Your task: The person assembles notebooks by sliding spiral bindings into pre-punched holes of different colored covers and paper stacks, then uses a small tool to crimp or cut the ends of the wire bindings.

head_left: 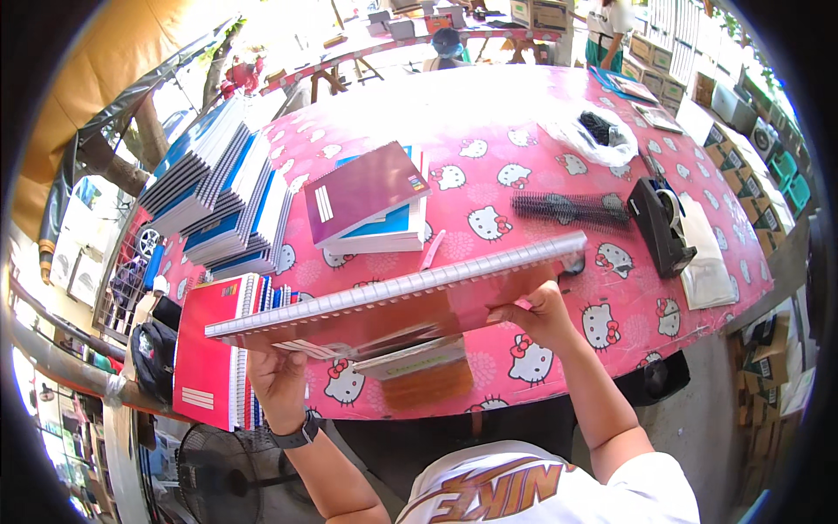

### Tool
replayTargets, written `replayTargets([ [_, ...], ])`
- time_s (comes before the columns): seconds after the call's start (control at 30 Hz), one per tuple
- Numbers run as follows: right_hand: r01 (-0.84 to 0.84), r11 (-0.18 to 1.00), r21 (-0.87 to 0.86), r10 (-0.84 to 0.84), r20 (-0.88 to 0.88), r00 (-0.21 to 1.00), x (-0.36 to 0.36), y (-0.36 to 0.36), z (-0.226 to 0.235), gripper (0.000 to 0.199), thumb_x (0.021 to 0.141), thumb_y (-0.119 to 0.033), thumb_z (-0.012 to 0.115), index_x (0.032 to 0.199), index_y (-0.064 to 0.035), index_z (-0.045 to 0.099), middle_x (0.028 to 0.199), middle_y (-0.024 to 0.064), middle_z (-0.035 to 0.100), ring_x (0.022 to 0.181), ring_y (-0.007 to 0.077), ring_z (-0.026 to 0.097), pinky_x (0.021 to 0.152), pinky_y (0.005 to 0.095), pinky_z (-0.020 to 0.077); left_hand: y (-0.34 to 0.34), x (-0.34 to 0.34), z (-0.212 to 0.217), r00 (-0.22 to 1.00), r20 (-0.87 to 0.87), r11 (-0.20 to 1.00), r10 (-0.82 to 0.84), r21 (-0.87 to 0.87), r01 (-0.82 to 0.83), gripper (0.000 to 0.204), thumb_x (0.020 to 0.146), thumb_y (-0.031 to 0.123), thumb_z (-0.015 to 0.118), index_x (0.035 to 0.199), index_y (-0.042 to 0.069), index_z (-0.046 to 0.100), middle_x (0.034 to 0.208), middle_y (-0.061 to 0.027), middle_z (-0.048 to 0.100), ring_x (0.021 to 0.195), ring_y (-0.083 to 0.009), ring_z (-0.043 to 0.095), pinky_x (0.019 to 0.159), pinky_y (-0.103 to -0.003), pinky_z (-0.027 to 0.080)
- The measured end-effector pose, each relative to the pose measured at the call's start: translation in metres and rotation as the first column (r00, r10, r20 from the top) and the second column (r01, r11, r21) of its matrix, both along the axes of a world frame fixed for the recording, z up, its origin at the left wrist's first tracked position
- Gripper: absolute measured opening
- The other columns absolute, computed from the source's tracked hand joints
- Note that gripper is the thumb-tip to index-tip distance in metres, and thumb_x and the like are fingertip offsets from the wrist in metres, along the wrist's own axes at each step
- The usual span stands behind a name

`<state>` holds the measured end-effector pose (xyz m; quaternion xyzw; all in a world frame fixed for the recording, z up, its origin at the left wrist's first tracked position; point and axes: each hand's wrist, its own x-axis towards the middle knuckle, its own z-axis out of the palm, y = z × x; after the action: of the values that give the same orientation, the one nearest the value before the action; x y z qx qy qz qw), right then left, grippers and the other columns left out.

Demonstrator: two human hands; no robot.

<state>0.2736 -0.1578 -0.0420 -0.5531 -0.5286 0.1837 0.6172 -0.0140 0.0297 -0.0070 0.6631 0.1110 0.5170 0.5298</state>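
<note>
I hold a wide spiral notebook (397, 301) up over the front of the table, its white coil-bound edge facing up and its glossy reddish-brown cover toward me. My left hand (278, 384) grips its lower left end; a dark watch is on that wrist. My right hand (539, 314) pinches its lower right part, thumb on the cover. Below the notebook lies a brown block (428, 384) with a pale strip on top. Beyond it a maroon notebook (362, 192) rests askew on a small stack, near a slim pink tool (432, 250). Red notebooks (202, 358) stand beside my left hand.
Tall stacks of blue-covered spiral notebooks (231, 214) fill the left side. To the right are black binding coils (567, 208), a black tape dispenser (656, 231) and a white plastic bag (563, 131). A fan (223, 472) stands below the table's left edge. Other people are at the back.
</note>
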Motion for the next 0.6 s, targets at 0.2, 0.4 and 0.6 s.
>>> replayTargets([
  [0.2, 0.043, 0.999, 0.012, -0.044, 0.156, 0.987, 0.006, -0.001, -0.001, 0.012, 0.073, 0.006, 0.07, 0.082, -0.0009, 0.068, 0.079, 0.0044, 0.068, 0.072, 0.0145, 0.063, 0.065, 0.0275, 0.0512, -0.018, 0.0, 0.006, 0.997, 0.023, 0.997, 0.072, -0.03, -0.071, 0.049, 0.079, 0.008, 0.071, 0.122, -0.001, 0.048, 0.109, -0.0075, 0.055, 0.093, -0.0142, 0.055, 0.078, -0.025, 0.046],
  [0.4, -0.094, 0.993, 0.072, 0.087, 0.096, 0.992, 0.007, -0.001, -0.002, 0.019, 0.075, 0.006, 0.069, 0.091, -0.0039, 0.066, 0.083, 0.0031, 0.063, 0.075, 0.0144, 0.06, 0.066, 0.0267, 0.0502, -0.035, 0.003, 0.015, 0.992, 0.075, 0.995, 0.103, -0.025, -0.101, 0.034, 0.079, 0.003, 0.069, 0.109, -0.001, 0.053, 0.097, -0.0082, 0.055, 0.086, -0.0159, 0.056, 0.074, -0.026, 0.047],
  [0.6, 0.049, 0.999, -0.012, -0.047, 0.158, 0.986, 0.012, -0.005, -0.013, 0.014, 0.074, -0.007, 0.074, 0.086, -0.0028, 0.069, 0.081, 0.0082, 0.069, 0.065, 0.0138, 0.063, 0.06, 0.0263, 0.0482, -0.036, 0.01, 0.009, 0.984, -0.009, 0.982, 0.179, -0.067, -0.179, 0.042, 0.081, 0.004, 0.069, 0.119, 0.0, 0.052, 0.102, -0.0029, 0.057, 0.086, -0.0108, 0.054, 0.074, -0.023, 0.047],
])
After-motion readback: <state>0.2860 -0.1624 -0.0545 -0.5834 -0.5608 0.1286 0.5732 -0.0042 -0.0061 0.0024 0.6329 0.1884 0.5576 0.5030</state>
